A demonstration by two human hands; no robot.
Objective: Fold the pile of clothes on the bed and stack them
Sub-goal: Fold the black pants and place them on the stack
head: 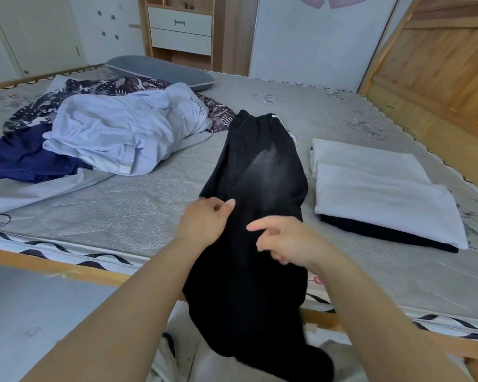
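Note:
Black trousers [262, 172] lie lengthwise on the mattress [155, 199], waistband far, legs hanging over the near bed edge. My left hand [204, 220] sits at the trousers' left edge with curled fingers and thumb pinching the fabric. My right hand [283, 239] is blurred and hovers just over the trousers' middle, index finger pointing left, holding nothing. The unfolded pile at the left holds a light blue garment [122, 130], a navy one [25, 158] and a patterned one [116, 86]. At the right is a folded stack, white cloth [378, 186] on a black piece [384, 232].
A grey pillow [160, 71] lies at the far side of the bed. The wooden headboard [439, 70] rises at the right, and a wooden cabinet with white drawers [181, 30] stands behind the bed. The wooden bed frame [55, 267] runs along the near edge above the floor.

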